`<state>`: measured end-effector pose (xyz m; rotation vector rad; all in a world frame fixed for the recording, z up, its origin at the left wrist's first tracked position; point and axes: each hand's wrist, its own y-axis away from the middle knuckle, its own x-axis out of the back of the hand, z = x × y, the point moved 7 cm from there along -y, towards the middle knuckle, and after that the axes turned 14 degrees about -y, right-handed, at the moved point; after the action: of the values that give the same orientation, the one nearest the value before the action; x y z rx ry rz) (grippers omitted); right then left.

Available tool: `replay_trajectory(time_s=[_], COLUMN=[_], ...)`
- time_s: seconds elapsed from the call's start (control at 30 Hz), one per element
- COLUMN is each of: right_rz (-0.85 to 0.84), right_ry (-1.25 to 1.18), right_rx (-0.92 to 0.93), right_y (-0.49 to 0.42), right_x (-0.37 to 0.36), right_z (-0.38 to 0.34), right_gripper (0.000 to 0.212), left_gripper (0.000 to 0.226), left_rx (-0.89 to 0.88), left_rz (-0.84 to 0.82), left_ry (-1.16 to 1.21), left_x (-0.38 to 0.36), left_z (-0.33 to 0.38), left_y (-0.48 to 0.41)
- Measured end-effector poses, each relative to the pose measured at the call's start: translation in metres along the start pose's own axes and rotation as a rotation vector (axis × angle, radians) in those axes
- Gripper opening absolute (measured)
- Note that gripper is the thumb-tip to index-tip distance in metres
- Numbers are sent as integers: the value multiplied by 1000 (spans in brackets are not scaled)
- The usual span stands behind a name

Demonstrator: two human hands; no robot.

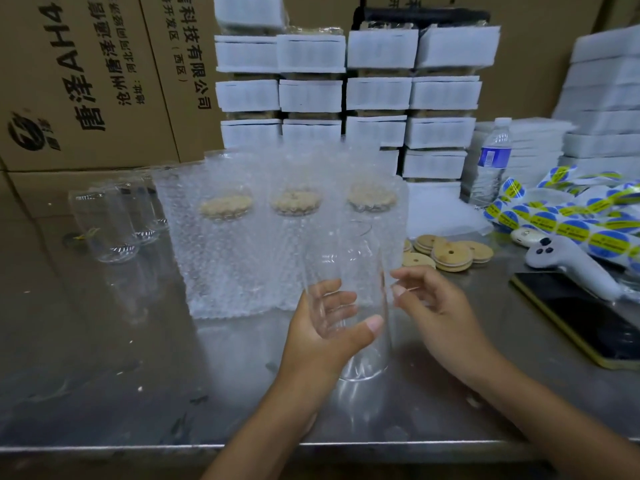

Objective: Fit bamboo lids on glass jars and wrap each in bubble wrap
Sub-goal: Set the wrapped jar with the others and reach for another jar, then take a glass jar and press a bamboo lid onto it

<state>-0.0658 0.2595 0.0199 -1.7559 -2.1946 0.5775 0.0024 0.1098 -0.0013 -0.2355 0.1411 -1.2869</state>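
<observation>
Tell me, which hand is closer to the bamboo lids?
Right. The right hand is just in front of the bamboo lids; the left hand grips the glass jar farther left.

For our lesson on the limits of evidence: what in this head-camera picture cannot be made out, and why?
All head view.
1. Wrapped jars: bubble wrap blurs all but their lids.
2. Phone: cut off by the right edge.
3. Stickers: print too small to read.
4. Right hand: unclear whether it touches the glass jar the left hand grips.
</observation>
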Motion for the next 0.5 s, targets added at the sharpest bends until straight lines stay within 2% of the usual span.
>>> replay_trajectory(time_s=[0.17, 0.27, 0.37, 0.5], right_rz=[165, 259, 222, 91], right_ry=[289, 634, 918, 1118], right_rx=[44, -23, -115, -178], right_y=[-38, -63, -82, -94], right_x=[41, 77, 99, 104], right_z=[14, 27, 38, 57], right_gripper=[20, 28, 42, 59], left_gripper=[80, 78, 76, 73], left_rx=[3, -7, -10, -22], left_rz=[-50, -80, -86, -84], left_ry=[-94, -129, -136, -137], left_x=[-2, -5, -6, -6], left_z=[-9, -10, -12, -13], left_y=[2, 1, 0, -1])
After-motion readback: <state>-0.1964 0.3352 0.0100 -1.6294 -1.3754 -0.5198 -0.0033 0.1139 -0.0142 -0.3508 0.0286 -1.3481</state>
